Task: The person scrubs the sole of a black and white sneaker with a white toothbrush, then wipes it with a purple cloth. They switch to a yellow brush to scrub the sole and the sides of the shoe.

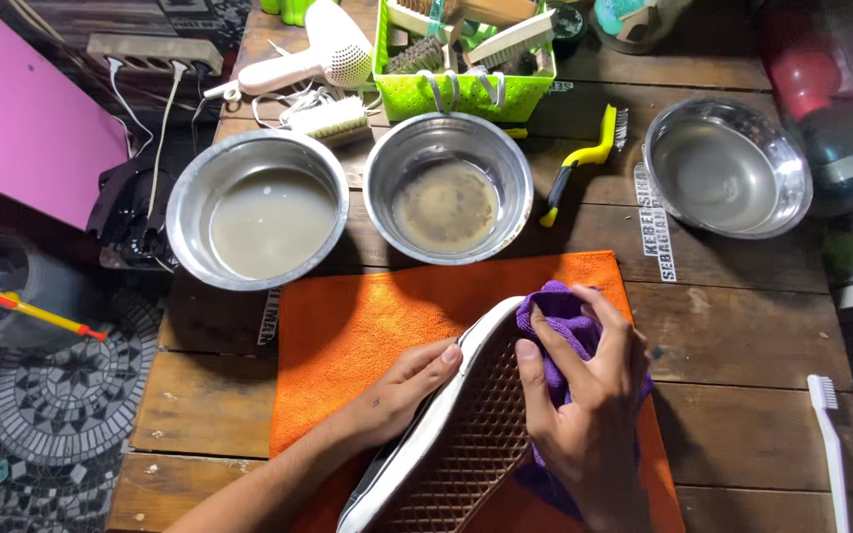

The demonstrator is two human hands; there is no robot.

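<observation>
— What are you watching for, standing there?

— The shoe (451, 444). It is lying sole-up and tilted on the orange towel (348, 326), and the left hand (402, 390) is only bracing it along the white edge, fingers (436, 360) half open and pressing on the rim rather than wrapping it. If the right hand (584, 395) is pushing hard, I reckon the shoe is liable to skid or roll away from that light hold.

— And the right hand?

— It is curled shut around a purple cloth (560, 321), thumb lying on the brown waffle sole, the cloth bunched against the toe end.

— Anything else at risk?

— The 2 steel bowls of murky water (269, 222) (446, 202) are sitting just beyond the towel's far edge. A slipping toe could be knocking into the nearer one. A 3rd bowl (728, 168) is standing well apart on the right.

— Is the cloth wet?

— Hard to say from here; it is too crumpled.
</observation>
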